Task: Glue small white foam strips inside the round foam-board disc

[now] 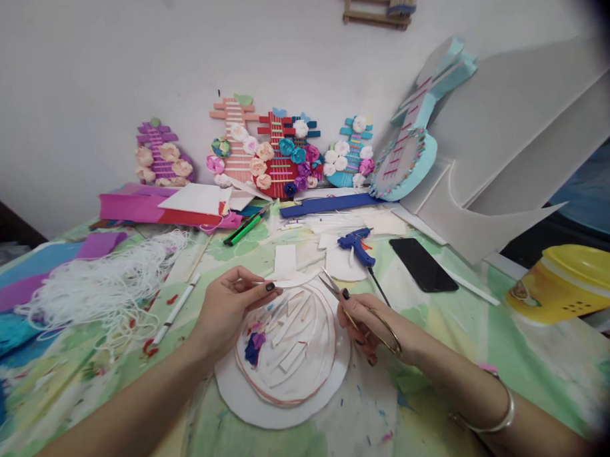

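Note:
My left hand (242,294) pinches one end of a thin white strip (307,277) between thumb and fingers. It bends to the right toward the scissors. In my right hand (365,320) are scissors with gold handles (389,332), their blades (329,284) parted near the strip's right end; whether they touch it I cannot tell. Below both hands lies a round white piece with a reddish rim (291,399), holding white cut strips (292,355) and a few purple and blue scraps (254,348). A larger white rounded sheet (241,411) is underneath it.
Beyond my hands are a blue glue gun (355,245), a black phone (423,264) and a green cutter (245,227). White cord (107,282) and a white marker (176,309) lie left. Decorated paper guitars (281,156) lean on the wall; a yellow tub (572,282) stands right.

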`<move>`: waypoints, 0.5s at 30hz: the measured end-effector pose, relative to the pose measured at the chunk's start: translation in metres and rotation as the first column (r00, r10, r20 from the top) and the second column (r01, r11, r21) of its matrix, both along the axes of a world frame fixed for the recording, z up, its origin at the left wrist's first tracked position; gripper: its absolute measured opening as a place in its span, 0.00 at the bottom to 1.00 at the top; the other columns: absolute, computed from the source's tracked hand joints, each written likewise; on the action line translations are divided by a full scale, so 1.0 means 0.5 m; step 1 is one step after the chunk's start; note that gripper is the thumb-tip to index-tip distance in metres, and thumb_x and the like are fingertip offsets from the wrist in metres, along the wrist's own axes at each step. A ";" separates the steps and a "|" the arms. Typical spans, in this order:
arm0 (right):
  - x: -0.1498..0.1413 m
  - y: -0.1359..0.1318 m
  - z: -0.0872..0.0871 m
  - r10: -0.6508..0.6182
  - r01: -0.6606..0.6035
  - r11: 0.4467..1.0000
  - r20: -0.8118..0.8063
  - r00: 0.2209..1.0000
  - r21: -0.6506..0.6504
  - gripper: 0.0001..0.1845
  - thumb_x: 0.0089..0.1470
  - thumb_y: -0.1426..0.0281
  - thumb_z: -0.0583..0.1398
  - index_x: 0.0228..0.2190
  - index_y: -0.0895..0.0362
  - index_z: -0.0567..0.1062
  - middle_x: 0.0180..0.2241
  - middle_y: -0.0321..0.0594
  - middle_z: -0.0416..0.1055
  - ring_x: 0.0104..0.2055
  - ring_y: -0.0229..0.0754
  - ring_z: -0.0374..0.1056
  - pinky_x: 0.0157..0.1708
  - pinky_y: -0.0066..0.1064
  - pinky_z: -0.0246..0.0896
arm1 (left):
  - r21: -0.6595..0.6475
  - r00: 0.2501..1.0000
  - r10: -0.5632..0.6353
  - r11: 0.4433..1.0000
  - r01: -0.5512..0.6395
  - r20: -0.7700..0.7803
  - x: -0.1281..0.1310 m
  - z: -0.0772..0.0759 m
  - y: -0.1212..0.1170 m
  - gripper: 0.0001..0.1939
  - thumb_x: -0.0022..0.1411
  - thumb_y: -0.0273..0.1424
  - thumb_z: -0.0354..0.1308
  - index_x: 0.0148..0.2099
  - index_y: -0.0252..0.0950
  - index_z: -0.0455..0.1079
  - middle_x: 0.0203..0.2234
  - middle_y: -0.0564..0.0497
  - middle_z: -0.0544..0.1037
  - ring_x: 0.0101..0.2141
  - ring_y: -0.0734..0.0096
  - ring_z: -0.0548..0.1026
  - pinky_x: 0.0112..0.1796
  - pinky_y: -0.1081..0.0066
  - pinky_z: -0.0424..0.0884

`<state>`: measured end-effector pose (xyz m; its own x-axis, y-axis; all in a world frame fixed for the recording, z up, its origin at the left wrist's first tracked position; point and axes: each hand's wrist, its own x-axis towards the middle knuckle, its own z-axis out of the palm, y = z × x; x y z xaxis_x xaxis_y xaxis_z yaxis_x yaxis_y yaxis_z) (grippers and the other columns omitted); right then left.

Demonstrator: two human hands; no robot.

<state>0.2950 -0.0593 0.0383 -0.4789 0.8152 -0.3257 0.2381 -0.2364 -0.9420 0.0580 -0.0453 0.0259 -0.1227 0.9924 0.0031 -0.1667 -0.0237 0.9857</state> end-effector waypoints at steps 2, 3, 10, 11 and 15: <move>0.001 0.000 -0.003 0.026 -0.026 0.999 0.008 1.000 0.043 0.27 0.50 0.44 0.50 0.24 0.56 0.62 0.16 0.29 0.55 0.13 0.29 0.51 0.11 0.23 0.52 | -0.001 1.000 -0.018 1.000 0.018 -0.012 0.005 0.001 -0.005 0.16 0.40 0.32 0.69 0.25 0.33 0.64 0.23 0.51 0.78 0.31 0.62 0.79 0.36 0.65 0.76; 0.001 0.001 -0.005 0.039 -0.040 0.997 0.018 0.999 0.064 0.27 0.50 0.44 0.50 0.24 0.56 0.62 0.16 0.28 0.55 0.13 0.29 0.51 0.11 0.23 0.52 | -0.004 0.999 -0.036 0.999 0.036 -0.016 0.008 0.001 -0.008 0.16 0.40 0.32 0.69 0.25 0.33 0.64 0.23 0.50 0.78 0.30 0.63 0.79 0.35 0.66 0.76; 0.007 0.004 -0.017 0.061 -0.069 0.994 0.089 0.994 0.084 0.27 0.50 0.45 0.51 0.20 0.55 0.56 0.13 0.26 0.51 0.09 0.27 0.47 0.06 0.21 0.45 | -0.020 0.994 -0.103 0.995 0.102 -0.030 0.020 -0.008 -0.020 0.14 0.42 0.30 0.69 0.25 0.34 0.64 0.23 0.48 0.79 0.29 0.63 0.79 0.29 0.69 0.75; 0.008 0.004 -0.018 0.061 -0.071 0.993 0.108 0.992 0.090 0.27 0.50 0.45 0.51 0.19 0.55 0.56 0.13 0.26 0.51 0.08 0.28 0.48 0.05 0.21 0.45 | -0.030 0.994 -0.105 0.994 0.104 -0.036 0.020 -0.010 -0.020 0.14 0.42 0.31 0.69 0.25 0.34 0.64 0.23 0.48 0.79 0.29 0.62 0.79 0.28 0.70 0.75; 0.006 0.008 -0.023 0.052 -0.066 0.996 0.195 0.979 0.063 0.26 0.51 0.46 0.50 0.20 0.56 0.60 0.11 0.26 0.51 0.07 0.29 0.48 0.04 0.22 0.46 | -0.048 0.989 -0.077 0.996 0.071 -0.126 0.019 -0.011 -0.018 0.14 0.40 0.31 0.69 0.24 0.33 0.66 0.23 0.47 0.79 0.27 0.62 0.78 0.23 0.72 0.74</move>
